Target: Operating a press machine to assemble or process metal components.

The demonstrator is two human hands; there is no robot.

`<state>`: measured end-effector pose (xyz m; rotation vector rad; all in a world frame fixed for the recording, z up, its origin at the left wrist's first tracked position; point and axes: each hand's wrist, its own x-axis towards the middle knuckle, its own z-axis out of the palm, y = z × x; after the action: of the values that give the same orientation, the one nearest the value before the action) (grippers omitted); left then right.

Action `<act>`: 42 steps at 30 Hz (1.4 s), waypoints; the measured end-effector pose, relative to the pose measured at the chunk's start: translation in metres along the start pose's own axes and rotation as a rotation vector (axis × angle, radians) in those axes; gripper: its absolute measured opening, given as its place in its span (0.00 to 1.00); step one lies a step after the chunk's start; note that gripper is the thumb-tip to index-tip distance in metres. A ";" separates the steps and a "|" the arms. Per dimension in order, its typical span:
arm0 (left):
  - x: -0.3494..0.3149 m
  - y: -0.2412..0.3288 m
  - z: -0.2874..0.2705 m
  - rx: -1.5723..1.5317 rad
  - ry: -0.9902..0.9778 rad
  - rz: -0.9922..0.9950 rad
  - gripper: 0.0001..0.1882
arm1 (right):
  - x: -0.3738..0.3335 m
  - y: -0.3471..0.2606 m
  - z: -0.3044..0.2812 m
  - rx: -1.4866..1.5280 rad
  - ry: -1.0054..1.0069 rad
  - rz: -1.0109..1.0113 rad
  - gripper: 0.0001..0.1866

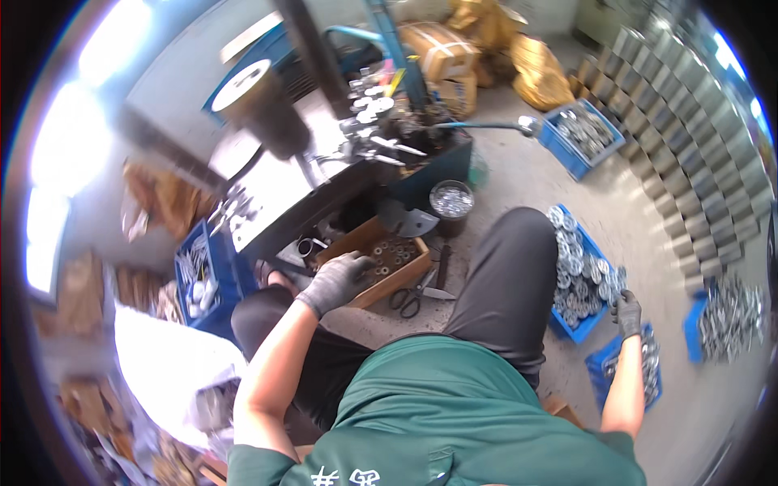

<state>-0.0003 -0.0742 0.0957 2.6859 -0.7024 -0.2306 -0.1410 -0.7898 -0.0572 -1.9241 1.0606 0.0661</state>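
My left hand [336, 283], in a grey glove, hangs over the near left part of a wooden box [387, 283] holding small metal rings [394, 256]. Its fingers are bent and close together; whatever may be in them is hidden. Out to the right, my right hand [627, 314], also gloved, is at the edge of a blue crate [578, 333] heaped with round, shiny metal parts [573, 263]. The fingers close on a round metal part [619, 280] at the side of the heap.
Scissors [411, 300] lie on the floor between my legs. Ahead stands a metal bench [279, 212] with a press-like machine, beside a bucket of small parts [451, 199]. More blue crates [578, 166] stand to the right, near stacked metal cylinders [689, 146]. A white sack [166, 364] is at left.
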 end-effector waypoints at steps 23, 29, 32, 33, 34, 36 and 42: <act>0.060 -0.026 0.018 -0.115 0.176 0.140 0.17 | -0.164 -0.528 0.388 -0.704 -0.287 -1.282 0.31; 0.052 -0.018 0.005 -0.128 0.105 0.106 0.20 | -0.175 -0.515 0.400 0.085 -0.878 -0.736 0.16; 0.054 -0.013 -0.009 -0.129 0.083 0.063 0.21 | -0.192 -0.520 0.377 0.097 -0.941 -0.584 0.14; 0.055 -0.011 -0.015 -0.118 0.073 0.033 0.22 | -0.193 -0.518 0.375 0.084 -0.946 -0.577 0.14; 0.055 -0.011 -0.019 -0.126 0.056 0.012 0.22 | -0.194 -0.517 0.374 0.092 -0.918 -0.576 0.12; 0.061 -0.021 -0.009 -0.140 0.190 0.038 0.22 | -0.197 -0.519 0.375 0.067 -0.860 -0.612 0.11; 0.110 -0.045 -0.063 -0.175 0.669 -0.155 0.19 | -0.191 -0.525 0.381 0.022 -0.874 -0.662 0.10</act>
<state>0.1300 -0.0745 0.1293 2.4160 -0.2520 0.5243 0.2365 -0.2728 0.1625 -1.8318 -0.1565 0.4659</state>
